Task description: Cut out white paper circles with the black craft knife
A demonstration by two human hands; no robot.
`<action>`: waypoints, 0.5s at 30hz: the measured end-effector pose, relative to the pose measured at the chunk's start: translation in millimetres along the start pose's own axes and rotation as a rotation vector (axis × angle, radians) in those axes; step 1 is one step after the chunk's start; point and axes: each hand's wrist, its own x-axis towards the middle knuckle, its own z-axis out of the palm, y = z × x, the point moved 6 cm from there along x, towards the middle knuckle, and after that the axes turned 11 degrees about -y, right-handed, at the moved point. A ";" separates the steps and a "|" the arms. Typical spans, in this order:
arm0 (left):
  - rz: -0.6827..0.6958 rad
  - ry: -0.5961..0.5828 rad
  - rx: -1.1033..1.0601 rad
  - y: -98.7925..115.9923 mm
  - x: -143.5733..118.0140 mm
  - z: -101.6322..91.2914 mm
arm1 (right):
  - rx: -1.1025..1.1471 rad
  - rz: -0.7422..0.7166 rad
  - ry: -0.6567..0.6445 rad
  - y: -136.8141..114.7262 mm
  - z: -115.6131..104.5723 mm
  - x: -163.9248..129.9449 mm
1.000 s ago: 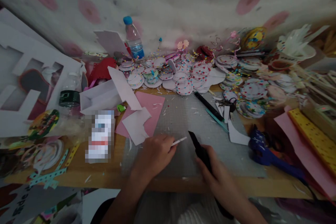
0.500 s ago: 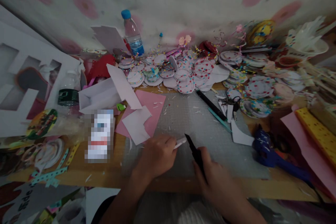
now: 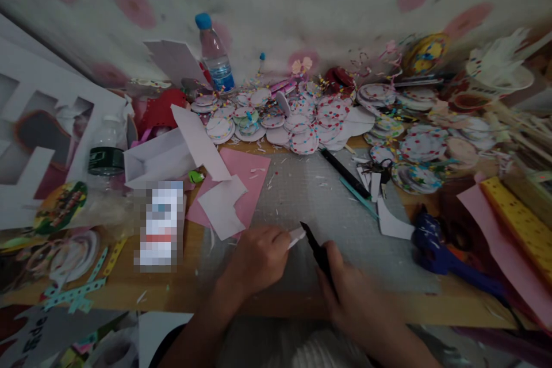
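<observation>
Item 1: small white piece (image 3: 296, 237), thin. The left hand (image 3: 262, 256) is pinching its left end between thumb and fingers; most of that end is hiding inside the grip, and the free end is projecting to the right, past the fingertips.

Item 2: black knife (image 3: 319, 254). The right hand (image 3: 347, 284) is wrapping its grip around the handle; the blade is pointing away from the person and slightly left, its dark tip sitting right by the white piece's free end. Whether the two are touching, one cannot tell.

Item 3: grey cutting mat (image 3: 297, 201), lying on the tabletop (image 3: 190, 296) under the white piece and the knife.

Item 4: pink sheet (image 3: 256, 175), lying beyond the left hand, with a notched white card (image 3: 222, 207) partly covering it.

Item 5: black stick-shaped tool (image 3: 345, 173), lying beyond the right hand; a teal strip (image 3: 359, 198) is lying alongside.

Item 6: decorated white discs (image 3: 304, 141), piling along the far side.
</observation>
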 end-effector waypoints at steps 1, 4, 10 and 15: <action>0.003 0.002 0.004 0.3 0.1 -0.1 | -0.001 0.005 0.007 1.1 1.6 0.3; 0.003 0.007 0.025 1.1 0.2 -0.2 | -0.001 0.009 0.004 2.3 5.3 1.2; -0.012 -0.016 0.042 2.7 -0.6 -0.2 | -0.060 0.002 0.006 1.8 6.2 2.9; -0.003 -0.016 0.043 3.2 1.0 -0.3 | -0.072 0.023 -0.054 -1.0 5.2 5.8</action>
